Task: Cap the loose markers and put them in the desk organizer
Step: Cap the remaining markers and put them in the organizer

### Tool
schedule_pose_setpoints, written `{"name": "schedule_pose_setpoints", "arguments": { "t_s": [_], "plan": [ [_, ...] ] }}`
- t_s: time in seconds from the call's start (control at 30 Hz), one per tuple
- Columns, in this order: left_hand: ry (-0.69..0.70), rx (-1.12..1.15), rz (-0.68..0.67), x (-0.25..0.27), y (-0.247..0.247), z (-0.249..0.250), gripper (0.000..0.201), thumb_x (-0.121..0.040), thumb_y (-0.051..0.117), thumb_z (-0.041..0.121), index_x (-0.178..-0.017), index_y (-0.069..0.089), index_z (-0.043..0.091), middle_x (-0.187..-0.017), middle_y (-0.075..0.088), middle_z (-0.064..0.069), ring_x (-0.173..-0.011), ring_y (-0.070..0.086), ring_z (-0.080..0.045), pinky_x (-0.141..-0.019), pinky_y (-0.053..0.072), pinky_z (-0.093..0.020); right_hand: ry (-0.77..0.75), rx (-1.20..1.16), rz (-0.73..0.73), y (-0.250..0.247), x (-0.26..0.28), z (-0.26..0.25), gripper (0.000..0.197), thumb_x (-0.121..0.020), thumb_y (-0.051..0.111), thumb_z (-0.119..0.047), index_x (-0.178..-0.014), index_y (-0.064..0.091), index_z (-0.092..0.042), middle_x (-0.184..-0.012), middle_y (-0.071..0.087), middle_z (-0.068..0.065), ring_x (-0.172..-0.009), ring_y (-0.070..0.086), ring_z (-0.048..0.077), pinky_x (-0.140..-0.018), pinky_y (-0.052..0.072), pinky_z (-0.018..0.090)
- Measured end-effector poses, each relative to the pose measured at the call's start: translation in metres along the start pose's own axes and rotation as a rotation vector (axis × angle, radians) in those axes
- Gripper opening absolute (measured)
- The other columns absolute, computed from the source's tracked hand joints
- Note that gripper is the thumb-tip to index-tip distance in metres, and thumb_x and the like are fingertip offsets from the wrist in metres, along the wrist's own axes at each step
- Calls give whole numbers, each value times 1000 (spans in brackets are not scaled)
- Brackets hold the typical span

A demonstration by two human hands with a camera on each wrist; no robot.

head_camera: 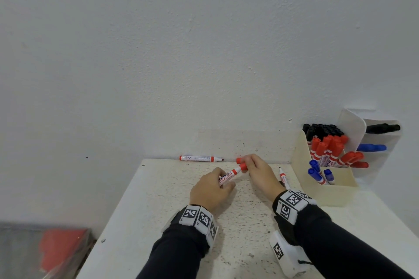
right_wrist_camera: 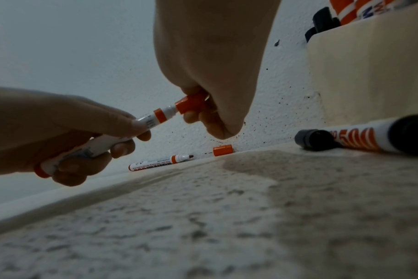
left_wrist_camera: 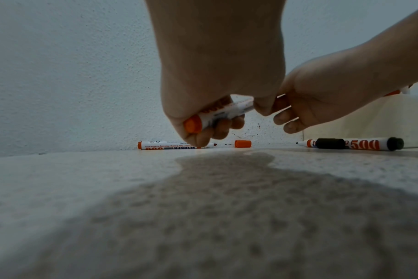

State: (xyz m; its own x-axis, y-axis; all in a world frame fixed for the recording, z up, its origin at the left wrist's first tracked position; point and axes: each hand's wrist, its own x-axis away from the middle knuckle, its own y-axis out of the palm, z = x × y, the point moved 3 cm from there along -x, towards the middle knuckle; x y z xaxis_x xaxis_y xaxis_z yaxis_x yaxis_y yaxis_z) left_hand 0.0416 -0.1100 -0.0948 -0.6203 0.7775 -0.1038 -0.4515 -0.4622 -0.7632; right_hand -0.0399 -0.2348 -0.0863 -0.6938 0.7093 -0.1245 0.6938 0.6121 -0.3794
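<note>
While the fingers [right_wrist_camera: 122, 122] of the left hand [head_camera: 210, 188] are wrapping round the barrel of a red marker [head_camera: 229, 175] and tilting its tip end up toward the right, the right hand [head_camera: 256, 172] is pinching a red cap [right_wrist_camera: 191, 102] and pushing it over that tip; the right wrist view is showing a thin white gap, so the cap is probably not yet seated. Both hands are working just above the desk [head_camera: 158, 210], likely so that the two parts are lining up steadily. Beyond them, against the wall, a second red marker [head_camera: 200, 158] is lying uncapped with a spare red cap [right_wrist_camera: 222, 150] near its tip. Close by the right wrist, a third open marker [head_camera: 283, 178] is lying on the desk with a black cap [left_wrist_camera: 331, 143] resting beside it. Further right, the organizer [head_camera: 301, 161] is standing against the wall, already holding black, red and blue markers upright, within easy reach for the drop once this cap is clicking home.
</note>
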Motion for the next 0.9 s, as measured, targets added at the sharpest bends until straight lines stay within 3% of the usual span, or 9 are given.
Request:
{"name": "schedule_pose_setpoints", "arguments": {
  "t_s": [0.13,0.2,0.3,0.43,0.53,0.57,0.63,0.77,0.9],
  "plan": [
    [16,27,70,-2,-2,0,22,-92,49,40,-101,58,22,-84,53,5,-67,47,-10,-66,43,-28,-10,-60,25,4,4,-6,14,-99,39,-20,-105,52,-18,-100,63,7,-87,55,20,-71,46,25],
    [28,23,82,-1,-4,1,27,-94,46,40,-106,61,21,-92,51,2,-73,47,-10,-71,44,-28,-3,-118,72,3,6,-7,18,-97,45,-29,-97,55,-14,-88,66,7,-78,56,19,-62,43,21],
    [64,20,78,1,-6,5,28,-95,45,41,-111,60,24,-93,57,4,-80,53,-11,-73,46,-27,66,-35,57,0,8,-3,41,-94,41,-48,-94,63,-13,-65,56,3,-60,49,14,-53,37,21],
    [97,67,40,4,-7,10,22,-91,51,44,-102,54,26,-79,57,8,-67,51,-10,-63,43,-26,87,102,50,-1,9,1,46,-95,31,-53,-102,69,-28,-81,66,5,-72,54,11,-61,36,19],
    [107,152,-39,5,-5,11,21,-84,63,37,-98,54,26,-79,57,9,-66,53,-10,-66,48,-29,130,176,52,-1,11,-3,56,-96,28,-53,-77,66,-17,-65,54,2,-62,49,13,-58,36,24],
    [110,136,-26,5,-5,11,19,-85,64,35,-99,55,25,-79,56,9,-65,51,-9,-65,47,-26,143,203,52,-1,11,-4,57,-97,27,-51,-64,57,-17,-61,48,0,-58,45,13,-57,35,25],
    [125,57,34,4,-8,10,18,-87,60,37,-100,59,24,-78,56,11,-65,48,-6,-62,41,-20,154,215,60,0,12,-6,53,-98,25,-48,-57,45,-20,-59,45,-2,-58,44,12,-54,32,24],
    [183,-198,99,1,-9,9,27,-94,45,43,-102,63,25,-77,63,8,-68,50,-10,-78,40,-27,155,189,38,5,12,-5,57,-100,22,-43,-76,60,-7,-74,56,6,-71,50,18,-64,36,28],
    [137,-127,30,-2,-3,4,27,-97,41,38,-89,60,21,-64,52,8,-59,47,-11,-57,39,-25,114,170,19,7,14,-8,56,-101,22,-37,-114,59,3,-97,63,23,-93,57,33,-82,44,36]
  ]
}}
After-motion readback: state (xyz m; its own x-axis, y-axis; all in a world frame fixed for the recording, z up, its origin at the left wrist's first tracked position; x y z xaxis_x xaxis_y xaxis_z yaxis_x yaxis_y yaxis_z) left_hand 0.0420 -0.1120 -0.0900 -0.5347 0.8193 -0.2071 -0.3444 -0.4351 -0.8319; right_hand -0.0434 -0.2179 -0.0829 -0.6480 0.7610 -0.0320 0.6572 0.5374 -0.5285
